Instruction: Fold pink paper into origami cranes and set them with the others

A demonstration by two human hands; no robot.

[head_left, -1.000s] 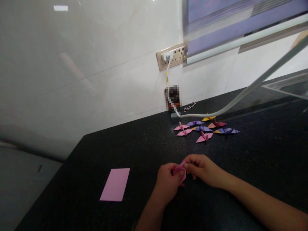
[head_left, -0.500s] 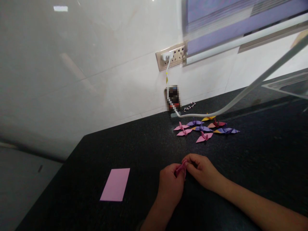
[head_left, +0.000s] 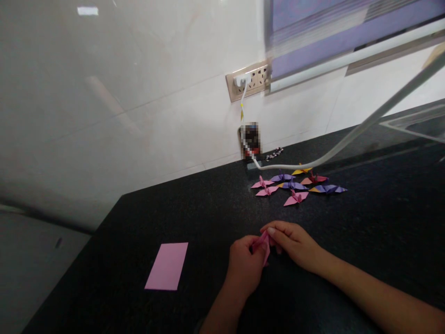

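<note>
Between my two hands is a folded piece of pink origami paper [head_left: 266,250], held above the dark countertop. My left hand [head_left: 246,264] is closed around its lower left side, with the thumb on the paper. At the top tip, the thumb and forefinger of my right hand [head_left: 292,243] pinch the paper. Part of the folded shape is hidden behind my fingers. Off to the left lies a flat stack or sheet of pink paper [head_left: 167,266]. Several folded paper cranes, among them a pink crane [head_left: 295,198] and a purple crane [head_left: 327,189], sit beyond my hands.
A white cable [head_left: 333,150] runs from the wall socket [head_left: 247,81] past a phone-like object [head_left: 250,141] leaning on the wall and up to the right. A beaded string [head_left: 274,154] lies by the wall. At the far right stands a clear plastic container [head_left: 417,125].
The folded pink paper is turned so that more of it shows between my hands. My right fingers have shifted slightly left at its tip.
</note>
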